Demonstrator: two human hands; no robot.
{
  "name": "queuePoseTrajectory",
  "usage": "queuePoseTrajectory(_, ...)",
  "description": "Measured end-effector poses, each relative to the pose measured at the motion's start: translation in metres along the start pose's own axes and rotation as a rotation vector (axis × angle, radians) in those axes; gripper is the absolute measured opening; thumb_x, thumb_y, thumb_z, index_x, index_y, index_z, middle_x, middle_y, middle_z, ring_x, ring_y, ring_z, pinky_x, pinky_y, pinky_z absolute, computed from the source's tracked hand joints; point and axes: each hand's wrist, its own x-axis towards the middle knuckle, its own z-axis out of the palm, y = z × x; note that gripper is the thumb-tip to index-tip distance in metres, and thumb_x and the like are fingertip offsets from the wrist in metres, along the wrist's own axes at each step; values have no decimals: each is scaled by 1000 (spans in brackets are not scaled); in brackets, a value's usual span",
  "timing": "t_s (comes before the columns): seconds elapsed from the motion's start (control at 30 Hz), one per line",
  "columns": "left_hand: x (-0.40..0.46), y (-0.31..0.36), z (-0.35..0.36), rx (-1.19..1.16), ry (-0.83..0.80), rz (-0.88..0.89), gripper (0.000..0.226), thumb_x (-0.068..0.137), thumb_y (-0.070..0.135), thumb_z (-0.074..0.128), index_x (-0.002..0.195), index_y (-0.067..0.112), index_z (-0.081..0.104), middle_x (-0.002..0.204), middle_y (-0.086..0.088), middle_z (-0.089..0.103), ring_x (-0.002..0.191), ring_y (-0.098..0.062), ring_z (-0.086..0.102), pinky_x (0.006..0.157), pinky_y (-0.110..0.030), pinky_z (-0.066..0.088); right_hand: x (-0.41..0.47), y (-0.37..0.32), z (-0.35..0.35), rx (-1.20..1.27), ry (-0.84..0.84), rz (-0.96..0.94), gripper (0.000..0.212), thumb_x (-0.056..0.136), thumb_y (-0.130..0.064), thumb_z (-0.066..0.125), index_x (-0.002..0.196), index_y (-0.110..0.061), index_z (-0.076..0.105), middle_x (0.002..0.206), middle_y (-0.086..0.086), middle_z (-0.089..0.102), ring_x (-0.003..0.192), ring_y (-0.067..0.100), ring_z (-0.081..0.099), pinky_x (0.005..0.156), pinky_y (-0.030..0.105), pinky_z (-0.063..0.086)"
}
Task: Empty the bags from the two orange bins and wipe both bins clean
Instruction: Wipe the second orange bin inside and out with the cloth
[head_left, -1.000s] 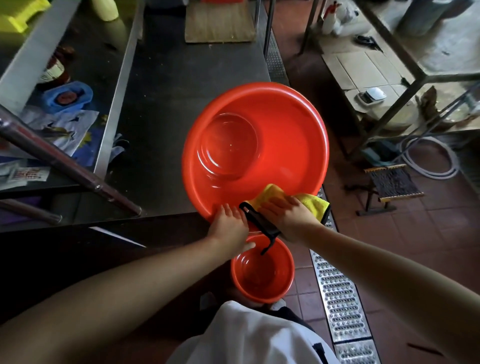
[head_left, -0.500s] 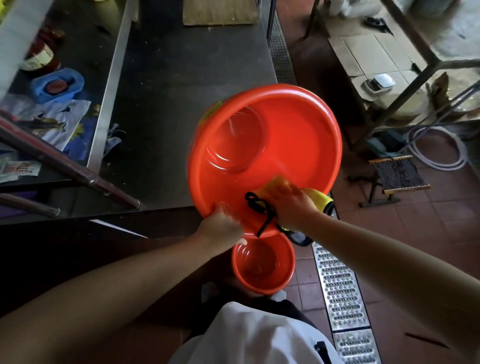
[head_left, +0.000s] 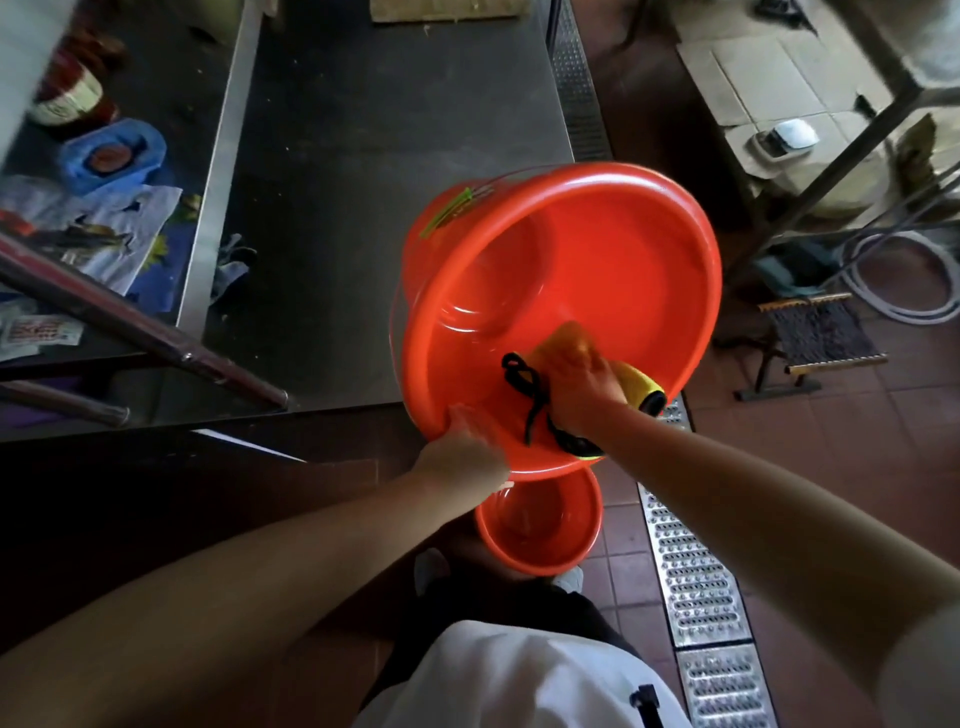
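the big bin (head_left: 613, 270) has tipped up since a second ago: it then lay nearly flat on the table (head_left: 395, 156) with its mouth to the ceiling, and now its far rim at 12 o'clock is raised and the mouth faces back toward the person, its near rim hanging over the table's edge at 6 o'clock. the cloth (head_left: 566, 343) has also gone deeper, from the near rim onto the inner wall. i judge this to mean the bags are already out, since no bag shows in either bin, and the wiping of the first bin is under way, with the tilt giving reach to the wall and floor. the left hand (head_left: 465, 447) grips the near rim at about 7 o'clock of the bin, fingers curled over the lip, steadying it. the right hand (head_left: 582, 387) is inside the bin at its 5 o'clock, fingers bent down on the yellow cloth and pressing it to the wall; the cloth's black edging trails loose to the left of the wrist. the small bin (head_left: 540, 525) stands on the floor just under the big one's near rim, at 6 o'clock, touched by neither hand; whether it has been wiped i cannot tell.
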Motion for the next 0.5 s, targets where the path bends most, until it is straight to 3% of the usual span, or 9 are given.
queuePoseTrajectory(0.07,3,3,-1,30,7,6,40,65,45,77,79,8,78,78,-19,73,73,-35,71,70,-44,58,4,-27,3,213,-38,36,63,96,-25,47,155,-18,26,162,9,23,150,29,19,121,49,15)
queuePoseTrajectory(0.13,0,1,0,58,-8,-6,30,64,29,74,80,4,78,78,-20,73,72,-37,70,69,-44,58,1,-46,5,342,-50,-81,64,94,-32,53,152,-24,28,158,6,29,146,30,28,115,46,27)
queuePoseTrajectory(0.23,-4,-2,4,42,-44,-8,37,69,26,60,89,1,77,86,-22,73,78,-36,72,72,-44,59,7,-26,-1,359,-34,-135,64,84,-29,61,142,-42,36,139,0,49,123,30,55,88,38,50)
queuePoseTrajectory(0.3,-1,-1,8,70,-33,28,40,75,28,55,95,2,77,92,-23,73,83,-36,72,75,-45,59,20,-9,-2,206,6,-52,60,84,-22,60,139,-40,44,142,1,48,128,30,49,99,40,48)
queuePoseTrajectory(0.33,1,0,8,83,-32,40,37,75,29,62,96,1,77,92,-24,73,83,-37,72,76,-47,58,29,-5,-1,147,16,10,53,89,-21,55,139,-35,47,146,4,44,134,32,42,108,43,41)
queuePoseTrajectory(0.43,10,0,5,11,-84,-3,40,59,28,79,84,-4,76,82,-28,71,75,-43,70,69,-50,58,41,-30,-2,291,-29,90,53,96,-21,50,148,-22,38,156,14,30,145,39,22,118,50,17)
queuePoseTrajectory(0.5,8,0,6,-48,-115,-2,36,59,26,76,79,-3,76,77,-28,70,70,-44,68,67,-50,57,38,-50,4,359,-8,-27,51,95,-26,51,145,-27,40,152,10,38,143,34,30,114,48,24)
